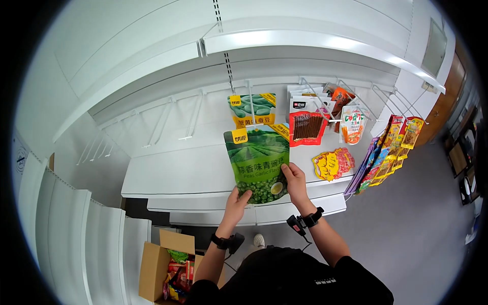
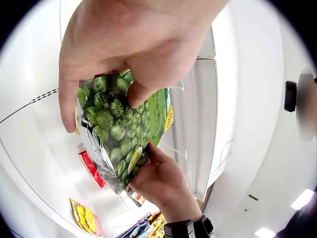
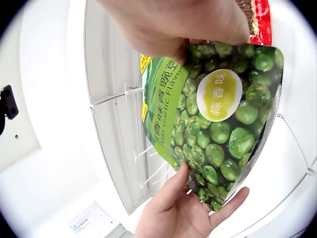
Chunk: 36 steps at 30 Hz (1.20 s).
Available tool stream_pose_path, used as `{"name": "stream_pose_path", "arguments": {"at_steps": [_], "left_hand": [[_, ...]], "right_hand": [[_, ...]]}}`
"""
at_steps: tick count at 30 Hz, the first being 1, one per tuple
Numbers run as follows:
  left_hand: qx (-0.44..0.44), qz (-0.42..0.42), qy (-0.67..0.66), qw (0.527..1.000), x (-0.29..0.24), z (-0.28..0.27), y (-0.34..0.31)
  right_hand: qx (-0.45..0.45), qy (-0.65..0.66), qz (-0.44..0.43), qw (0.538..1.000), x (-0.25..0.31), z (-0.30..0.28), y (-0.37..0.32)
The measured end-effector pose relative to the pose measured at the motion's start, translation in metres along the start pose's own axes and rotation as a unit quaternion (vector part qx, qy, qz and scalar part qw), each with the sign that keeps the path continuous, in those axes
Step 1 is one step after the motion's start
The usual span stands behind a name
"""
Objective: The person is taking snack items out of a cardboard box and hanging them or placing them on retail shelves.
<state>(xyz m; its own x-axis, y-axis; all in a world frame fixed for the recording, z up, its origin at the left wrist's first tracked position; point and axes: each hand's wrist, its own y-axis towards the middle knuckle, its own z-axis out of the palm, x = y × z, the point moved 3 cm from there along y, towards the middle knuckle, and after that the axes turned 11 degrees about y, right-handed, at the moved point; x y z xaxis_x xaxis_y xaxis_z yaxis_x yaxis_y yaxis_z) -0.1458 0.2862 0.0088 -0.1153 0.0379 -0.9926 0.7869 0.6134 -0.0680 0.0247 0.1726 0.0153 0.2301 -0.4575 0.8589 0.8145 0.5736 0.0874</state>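
Both hands hold a green bag of garlic-flavour peas [image 1: 258, 168] upright before the rack. The left hand [image 1: 235, 207] pinches its lower left edge, thumb on the front; the right hand [image 1: 297, 184] pinches the right edge. The bag's top is at a hook's front end; whether the hook passes through it I cannot tell. Behind hangs a yellow and green bag [image 1: 252, 110]. In the left wrist view the left hand [image 2: 133, 44] has its thumb over the printed peas [image 2: 116, 119]. In the right wrist view the right hand [image 3: 183, 25] grips the bag's edge.
Red snack packs [image 1: 307, 128] and a white and orange pack [image 1: 352, 127] hang to the right, with colourful strips [image 1: 391, 152] beyond. Yellow and pink packs [image 1: 333, 164] lie on the shelf. Wire hooks [image 1: 190, 119] stick out at left. A cardboard box [image 1: 152, 272] of snacks stands below.
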Motion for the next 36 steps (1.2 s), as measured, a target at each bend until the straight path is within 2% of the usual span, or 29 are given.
{"name": "stream_pose_path", "arguments": {"at_steps": [17,20,23,29,32,36], "left_hand": [[0.045,0.013,-0.016,0.999,0.025,-0.012,0.056],[0.031,0.024,0.003,0.999,0.025,-0.015,0.068],[0.018,-0.029,0.029,0.999,0.022,-0.020,0.080],[-0.010,0.035,0.009,0.999,0.028,-0.027,0.119],[0.025,-0.005,0.051,0.998,0.036,-0.037,0.140],[0.027,0.015,0.039,0.999,0.036,-0.041,0.168]], "right_hand": [[-0.024,-0.005,0.023,0.999,-0.020,-0.001,0.039],[-0.030,-0.004,0.020,0.999,-0.021,0.004,0.047],[-0.031,-0.015,0.009,0.999,-0.030,0.003,0.059],[-0.057,-0.011,-0.013,0.998,-0.044,0.009,0.087],[-0.063,-0.004,-0.003,0.998,-0.050,0.012,0.103],[-0.065,-0.034,-0.017,0.997,-0.048,0.021,0.121]]}}
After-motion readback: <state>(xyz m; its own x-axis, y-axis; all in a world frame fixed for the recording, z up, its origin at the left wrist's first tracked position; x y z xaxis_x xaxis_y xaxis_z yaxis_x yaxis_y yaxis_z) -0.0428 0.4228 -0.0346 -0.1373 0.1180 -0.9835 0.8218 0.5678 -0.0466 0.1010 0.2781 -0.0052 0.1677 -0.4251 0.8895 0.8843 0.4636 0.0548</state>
